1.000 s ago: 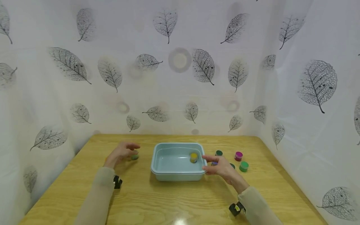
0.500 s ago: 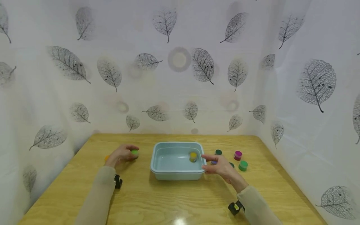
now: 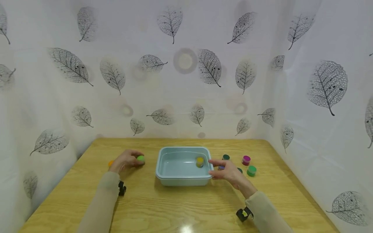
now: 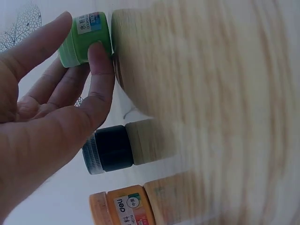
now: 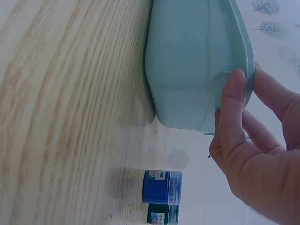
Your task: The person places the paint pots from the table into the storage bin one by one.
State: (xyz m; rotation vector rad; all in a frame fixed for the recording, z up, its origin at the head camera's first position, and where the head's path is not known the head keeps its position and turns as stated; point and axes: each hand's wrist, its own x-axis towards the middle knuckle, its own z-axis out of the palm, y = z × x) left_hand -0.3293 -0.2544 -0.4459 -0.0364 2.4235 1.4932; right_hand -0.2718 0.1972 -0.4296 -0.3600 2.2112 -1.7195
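My left hand pinches a light green paint jar between thumb and fingers, left of the basin. The jar stands upright, its base right at the tabletop. Close by that hand are a black paint jar and an orange paint jar. At the right end of a pale blue plastic basin, my right hand holds the rim, thumb against the outer side and index finger over the edge. Inside the basin sits a yellow-lidded paint jar.
Right of the basin stand several more paint jars: magenta, green, dark green and blue, the blue one partly behind the right hand. Leaf-printed curtains enclose the back and sides of the wooden table.
My left hand has come down slightly and its fingers have closed about the light green jar, whose bright lid now shows. The right hand stays at the basin's rim.
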